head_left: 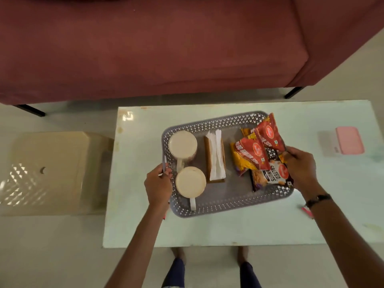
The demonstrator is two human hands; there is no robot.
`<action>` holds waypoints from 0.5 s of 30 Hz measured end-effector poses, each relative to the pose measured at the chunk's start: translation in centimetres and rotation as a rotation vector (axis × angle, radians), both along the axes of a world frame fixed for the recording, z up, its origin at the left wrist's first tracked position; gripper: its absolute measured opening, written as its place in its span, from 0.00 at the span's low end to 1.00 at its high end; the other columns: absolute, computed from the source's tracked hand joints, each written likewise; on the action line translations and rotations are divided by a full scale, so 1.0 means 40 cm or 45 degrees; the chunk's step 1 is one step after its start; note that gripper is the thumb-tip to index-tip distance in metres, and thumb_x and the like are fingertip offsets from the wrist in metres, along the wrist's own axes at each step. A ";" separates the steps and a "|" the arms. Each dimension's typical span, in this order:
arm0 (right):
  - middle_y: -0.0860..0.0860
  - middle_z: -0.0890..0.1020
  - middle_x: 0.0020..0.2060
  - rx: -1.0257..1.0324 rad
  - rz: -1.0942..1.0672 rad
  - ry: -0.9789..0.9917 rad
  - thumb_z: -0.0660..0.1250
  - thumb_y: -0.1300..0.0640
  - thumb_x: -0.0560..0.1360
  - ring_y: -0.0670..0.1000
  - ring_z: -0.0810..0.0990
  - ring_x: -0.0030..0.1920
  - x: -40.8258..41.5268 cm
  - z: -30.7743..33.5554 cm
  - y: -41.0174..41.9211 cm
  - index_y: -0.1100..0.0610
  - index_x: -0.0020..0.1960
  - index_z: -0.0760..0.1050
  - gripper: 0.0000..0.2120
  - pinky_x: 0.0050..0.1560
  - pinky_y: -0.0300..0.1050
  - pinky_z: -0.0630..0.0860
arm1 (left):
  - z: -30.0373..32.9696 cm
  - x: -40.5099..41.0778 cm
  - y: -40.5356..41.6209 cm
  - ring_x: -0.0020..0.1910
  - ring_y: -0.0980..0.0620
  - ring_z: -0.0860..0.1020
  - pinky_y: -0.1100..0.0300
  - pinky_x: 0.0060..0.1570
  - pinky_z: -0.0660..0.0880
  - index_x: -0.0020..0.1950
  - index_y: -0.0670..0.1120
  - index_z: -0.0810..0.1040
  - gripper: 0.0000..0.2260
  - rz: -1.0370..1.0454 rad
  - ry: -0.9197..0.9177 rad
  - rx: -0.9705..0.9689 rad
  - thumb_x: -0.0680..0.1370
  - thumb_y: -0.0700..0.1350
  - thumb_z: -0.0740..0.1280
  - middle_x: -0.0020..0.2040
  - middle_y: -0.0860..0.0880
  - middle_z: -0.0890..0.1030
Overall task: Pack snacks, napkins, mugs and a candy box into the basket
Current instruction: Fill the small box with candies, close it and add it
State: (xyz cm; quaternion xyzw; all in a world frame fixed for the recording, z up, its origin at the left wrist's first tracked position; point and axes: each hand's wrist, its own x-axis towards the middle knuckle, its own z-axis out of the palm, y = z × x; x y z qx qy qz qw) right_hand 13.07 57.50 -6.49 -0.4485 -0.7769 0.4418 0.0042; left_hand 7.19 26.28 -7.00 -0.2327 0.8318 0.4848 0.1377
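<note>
A grey perforated basket (220, 121) rests on the glass table (228, 229). Inside, two cream mugs stand at the left, one at the back (182, 145) and one in front (190, 181). White napkins (216, 159) in a brown holder fill the middle. Several red and yellow snack packets (252, 152) pile up at the right. My left hand (158, 185) grips the basket's left rim. My right hand (301, 167) holds the packets at the right rim. A pink candy box (350, 143) lies apart, far right on the table.
A maroon sofa (145, 48) runs along the far side of the table. A beige plastic stool (52, 171) stands to the left. A small pink-red object (307, 212) lies under my right wrist. My feet show below the table's near edge.
</note>
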 end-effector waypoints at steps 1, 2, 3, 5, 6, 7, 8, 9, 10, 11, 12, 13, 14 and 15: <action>0.57 0.84 0.44 -0.003 -0.028 -0.018 0.60 0.62 0.77 0.55 0.81 0.39 0.037 -0.008 0.030 0.57 0.56 0.80 0.13 0.42 0.44 0.78 | -0.011 0.026 0.036 0.45 0.48 0.79 0.53 0.47 0.75 0.45 0.47 0.81 0.11 -0.010 -0.021 0.009 0.76 0.35 0.61 0.43 0.47 0.82; 0.57 0.83 0.44 0.006 -0.053 -0.043 0.60 0.62 0.77 0.54 0.80 0.38 0.075 -0.017 0.058 0.57 0.57 0.80 0.13 0.38 0.40 0.76 | -0.022 0.052 0.071 0.45 0.47 0.80 0.51 0.48 0.76 0.44 0.49 0.80 0.12 -0.015 -0.043 0.013 0.76 0.35 0.61 0.42 0.48 0.82; 0.57 0.83 0.44 0.018 -0.075 -0.060 0.59 0.63 0.77 0.54 0.79 0.38 0.111 -0.028 0.084 0.57 0.57 0.80 0.13 0.33 0.37 0.73 | -0.035 0.076 0.103 0.47 0.45 0.81 0.49 0.50 0.78 0.43 0.51 0.80 0.12 -0.020 -0.065 0.009 0.76 0.35 0.62 0.42 0.48 0.82; 0.58 0.82 0.44 0.024 -0.110 -0.065 0.59 0.64 0.77 0.53 0.77 0.37 0.167 -0.050 0.132 0.59 0.57 0.80 0.14 0.28 0.35 0.70 | -0.055 0.115 0.162 0.48 0.44 0.81 0.48 0.51 0.78 0.47 0.48 0.82 0.11 -0.039 -0.093 0.003 0.76 0.36 0.62 0.43 0.47 0.83; 0.58 0.82 0.44 0.017 -0.125 -0.073 0.59 0.64 0.77 0.53 0.76 0.38 0.191 -0.061 0.155 0.60 0.57 0.79 0.14 0.28 0.35 0.69 | -0.064 0.132 0.190 0.49 0.45 0.81 0.50 0.51 0.77 0.49 0.46 0.82 0.11 -0.048 -0.109 -0.009 0.77 0.35 0.62 0.44 0.47 0.83; 0.58 0.82 0.45 0.006 -0.142 -0.087 0.59 0.64 0.77 0.53 0.76 0.39 0.213 -0.072 0.176 0.60 0.58 0.79 0.14 0.29 0.35 0.68 | -0.073 0.144 0.217 0.49 0.46 0.81 0.52 0.51 0.77 0.52 0.44 0.82 0.11 -0.049 -0.124 -0.027 0.77 0.35 0.62 0.46 0.45 0.83; 0.58 0.82 0.45 -0.009 -0.151 -0.101 0.59 0.64 0.77 0.54 0.77 0.39 0.232 -0.084 0.195 0.60 0.58 0.79 0.14 0.30 0.36 0.68 | -0.081 0.153 0.241 0.48 0.46 0.80 0.53 0.51 0.77 0.53 0.43 0.82 0.11 -0.046 -0.142 -0.039 0.77 0.35 0.61 0.48 0.44 0.84; 0.59 0.83 0.45 -0.024 -0.148 -0.110 0.59 0.64 0.77 0.54 0.77 0.40 0.248 -0.099 0.211 0.60 0.57 0.79 0.13 0.31 0.36 0.68 | -0.089 0.159 0.261 0.48 0.47 0.80 0.53 0.51 0.77 0.54 0.43 0.82 0.12 -0.044 -0.157 -0.042 0.77 0.35 0.61 0.49 0.43 0.84; 0.59 0.83 0.46 -0.035 -0.138 -0.115 0.59 0.64 0.77 0.55 0.78 0.40 0.260 -0.111 0.224 0.60 0.57 0.79 0.13 0.32 0.35 0.69 | -0.097 0.164 0.278 0.48 0.46 0.80 0.52 0.51 0.77 0.54 0.42 0.82 0.12 -0.045 -0.170 -0.043 0.77 0.35 0.61 0.49 0.43 0.84; 0.59 0.83 0.47 -0.048 -0.137 -0.122 0.59 0.63 0.77 0.55 0.79 0.40 0.270 -0.124 0.235 0.60 0.58 0.79 0.13 0.32 0.35 0.69 | -0.105 0.167 0.292 0.48 0.45 0.80 0.52 0.51 0.77 0.54 0.42 0.82 0.12 -0.047 -0.179 -0.050 0.77 0.35 0.61 0.47 0.43 0.84; 0.59 0.83 0.47 -0.057 -0.141 -0.124 0.59 0.63 0.78 0.55 0.79 0.40 0.275 -0.133 0.244 0.60 0.58 0.79 0.14 0.33 0.35 0.70 | -0.112 0.168 0.303 0.49 0.44 0.80 0.52 0.51 0.76 0.53 0.41 0.82 0.11 -0.051 -0.186 -0.065 0.77 0.35 0.61 0.46 0.42 0.83; 0.59 0.83 0.48 -0.067 -0.142 -0.124 0.59 0.63 0.78 0.55 0.79 0.40 0.278 -0.141 0.249 0.60 0.58 0.79 0.14 0.34 0.35 0.70 | -0.118 0.168 0.312 0.49 0.43 0.80 0.52 0.51 0.76 0.53 0.41 0.81 0.11 -0.058 -0.191 -0.085 0.77 0.35 0.61 0.46 0.42 0.83; 0.59 0.83 0.48 -0.079 -0.135 -0.119 0.58 0.63 0.78 0.55 0.79 0.40 0.281 -0.149 0.252 0.60 0.58 0.79 0.14 0.35 0.36 0.71 | -0.125 0.167 0.318 0.51 0.42 0.80 0.51 0.52 0.76 0.54 0.41 0.81 0.11 -0.065 -0.193 -0.106 0.76 0.35 0.62 0.48 0.41 0.83; 0.59 0.84 0.48 -0.099 -0.130 -0.113 0.58 0.63 0.78 0.55 0.80 0.40 0.282 -0.158 0.254 0.59 0.58 0.79 0.14 0.37 0.37 0.73 | -0.132 0.165 0.321 0.51 0.41 0.80 0.50 0.52 0.77 0.54 0.40 0.81 0.11 -0.071 -0.191 -0.126 0.76 0.35 0.62 0.49 0.40 0.84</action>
